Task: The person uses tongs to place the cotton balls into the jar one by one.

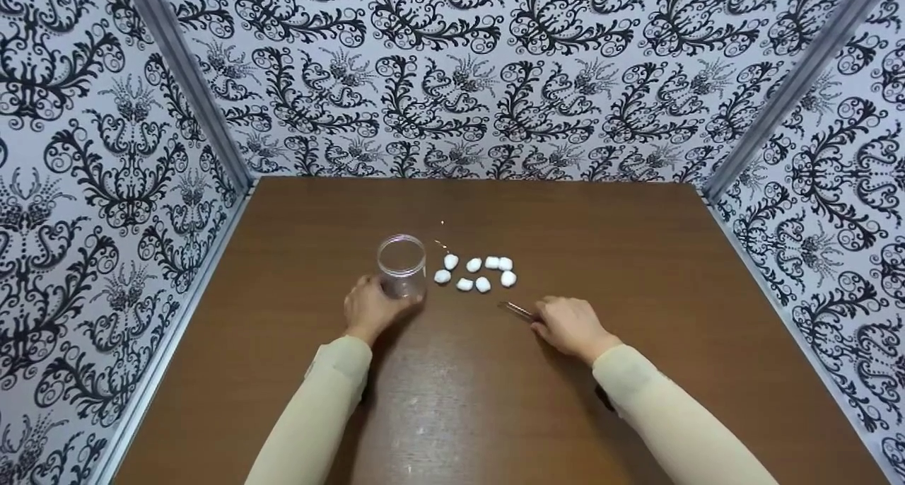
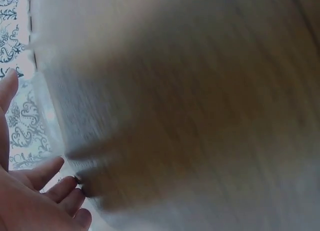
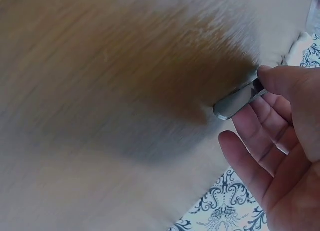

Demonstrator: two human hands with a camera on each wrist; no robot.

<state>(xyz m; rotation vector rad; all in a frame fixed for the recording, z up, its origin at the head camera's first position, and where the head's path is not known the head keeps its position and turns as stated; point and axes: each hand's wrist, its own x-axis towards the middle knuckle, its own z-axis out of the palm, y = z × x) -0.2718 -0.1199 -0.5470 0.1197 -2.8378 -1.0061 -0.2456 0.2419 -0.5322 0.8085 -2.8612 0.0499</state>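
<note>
Brown wood-grain covers the worktop point(image 1: 636, 273), which is boxed in on three sides by panels of black-and-white scrolled wallpaper point(image 1: 106, 153).

A clear plastic jar point(image 1: 401, 266) stands upright and open-mouthed a little left of centre. The person's left hand point(image 1: 372, 308) sits at the jar's 7 o'clock side, its fingers curled against the lower wall of the jar, so it grips the jar near the base. In the left wrist view the picture is heavily blurred; only the palm and loosely bent fingers point(image 2: 47, 173) show at the lower left edge.

At 3 o'clock from the jar, just beside it, lies a loose cluster of white cotton balls point(image 1: 477, 273), eight by count, resting on the wood in two rough rows. They are apart from both hands.

The right hand point(image 1: 571, 326) lies at about 5 o'clock from the cluster, near it but not touching. It pinches a pair of metal tweezers point(image 1: 520, 310), whose tips point toward 10 o'clock, at the cotton. The right wrist view shows the thumb and fingers closed on the tweezers' rear end point(image 3: 240, 97), with the remaining fingers relaxed below.

Both forearms wear pale beige sleeves point(image 1: 664, 414) entering from 6 o'clock.
</note>
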